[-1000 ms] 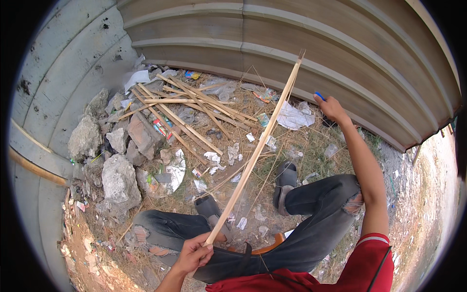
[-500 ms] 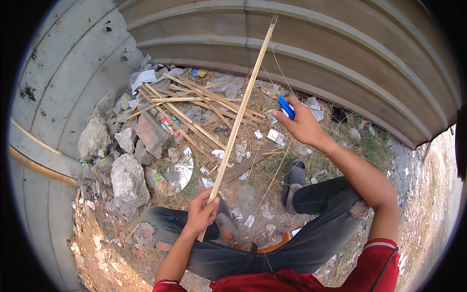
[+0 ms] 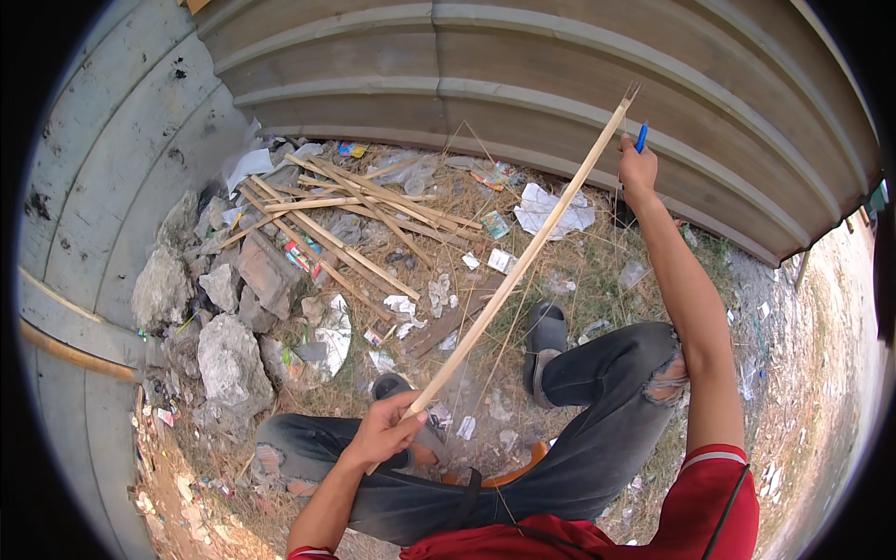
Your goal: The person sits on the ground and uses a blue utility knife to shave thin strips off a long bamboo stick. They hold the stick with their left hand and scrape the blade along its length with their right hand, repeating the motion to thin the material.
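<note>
A long pale wooden strip point(image 3: 525, 261), which looks like split bamboo, slants up and to the right from my lap. My left hand point(image 3: 387, 429) is closed round its lower end. The far tip is frayed into several thin prongs. Close to that tip, on its right side, my right hand point(image 3: 638, 170) grips a blue utility knife point(image 3: 642, 137) with my arm stretched out. Whether the blade touches the strip, I cannot tell. Most of the knife's body is hidden by my fingers.
More strips point(image 3: 317, 203) lie in a crossed pile ahead on the left. Grey rocks point(image 3: 231, 359) stand beside it. A corrugated metal fence point(image 3: 560, 56) closes the far side, a pale panel wall point(image 3: 121, 187) the left. Crumpled white paper point(image 3: 546, 207) and other litter cover dry grass.
The strip has tilted further right, its tip now lower. My right hand has reached forward and right with the knife, up to the frayed tip. My left hand still holds the lower end.
</note>
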